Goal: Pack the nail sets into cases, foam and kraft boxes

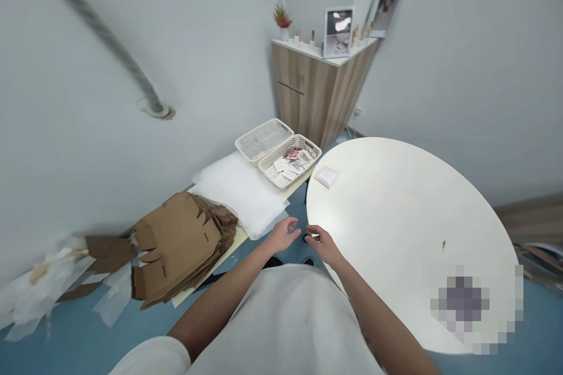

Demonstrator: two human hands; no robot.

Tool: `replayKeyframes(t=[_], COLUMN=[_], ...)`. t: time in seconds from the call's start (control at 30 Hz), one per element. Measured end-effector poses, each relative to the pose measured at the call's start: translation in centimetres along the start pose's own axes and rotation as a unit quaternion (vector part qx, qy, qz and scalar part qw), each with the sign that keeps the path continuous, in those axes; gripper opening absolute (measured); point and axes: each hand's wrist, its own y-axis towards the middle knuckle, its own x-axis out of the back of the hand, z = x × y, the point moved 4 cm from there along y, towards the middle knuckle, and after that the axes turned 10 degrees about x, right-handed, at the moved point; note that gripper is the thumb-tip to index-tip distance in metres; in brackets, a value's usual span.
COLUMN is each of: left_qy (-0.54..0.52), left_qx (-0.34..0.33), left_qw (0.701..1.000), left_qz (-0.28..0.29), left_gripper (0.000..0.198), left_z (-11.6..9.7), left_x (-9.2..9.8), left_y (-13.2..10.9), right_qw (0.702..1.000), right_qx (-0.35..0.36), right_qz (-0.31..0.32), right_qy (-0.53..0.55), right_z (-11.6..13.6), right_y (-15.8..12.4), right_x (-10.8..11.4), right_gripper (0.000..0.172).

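My left hand (284, 235) hangs in front of my body with fingers curved and apart, holding nothing. It is nearest to a stack of white translucent sheets (241, 190) on the side table. Facing it, my right hand (323, 244) is at the left edge of the round white table (396, 205), its fingers also loosely curved and nothing in them. A small white packet (326, 177) lies on that table beyond my right hand. Beyond the sheets stands a white plastic basket (290, 161) with its lid open and several cards and paper pieces inside.
A pile of flattened brown cardboard (180, 246) lies on the side table to the left, with crumpled plastic wrap (48, 281) beyond it. A wooden cabinet (316, 85) with a picture frame (338, 33) and potted plant (282, 20) fills the corner. Part of the round table is pixelated.
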Motion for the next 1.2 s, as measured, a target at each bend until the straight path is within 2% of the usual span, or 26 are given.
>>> replayKeyframes(t=[0.13, 0.3, 0.43, 0.57, 0.7, 0.83, 1.03, 1.13, 1.2], left_qy=[-0.019, -0.025, -0.012, 0.057, 0.124, 0.151, 0.152, 0.158, 0.158], left_qx=[-0.006, -0.027, -0.027, 0.021, 0.103, 0.128, 0.141, 0.131, 0.125], left_qw=[0.999, 0.990, 0.984, 0.981, 0.973, 0.966, 0.964, 0.966, 0.967], left_qz=[-0.050, -0.134, -0.174, -0.184, -0.162, -0.166, -0.169, -0.159, -0.157], left_gripper=[0.041, 0.037, 0.039, 0.045, 0.056, 0.060, 0.068, 0.060, 0.047], left_z=[2.2, 5.7, 10.4, 16.4, 21.0, 22.4, 22.4, 22.4, 22.4], left_x=[3.3, 9.3, 14.1, 17.2, 18.4, 18.8, 19.0, 19.1, 19.2], left_y=[-1.8, -5.7, -9.8, -13.3, -14.9, -15.0, -14.9, -15.0, -15.0], right_qw=[0.997, 0.983, 0.960, 0.916, 0.868, 0.832, 0.844, 0.843, 0.847], right_qx=[0.045, 0.104, 0.151, 0.217, 0.283, 0.295, 0.242, 0.241, 0.242], right_qz=[0.052, 0.109, 0.148, 0.185, 0.198, 0.242, 0.282, 0.295, 0.289], right_qy=[-0.029, -0.106, -0.186, -0.282, -0.356, -0.403, -0.386, -0.380, -0.374], right_z=[1.3, 4.4, 6.5, 8.3, 10.2, 10.8, 9.4, 9.3, 9.5], right_y=[1.9, 3.8, 4.1, 3.7, 3.7, 4.5, 6.0, 6.5, 6.9], right_x=[-3.6, -9.6, -14.7, -19.0, -22.2, -24.7, -26.7, -27.3, -27.4], right_gripper=[0.038, 0.037, 0.038, 0.038, 0.042, 0.048, 0.049, 0.045, 0.040])
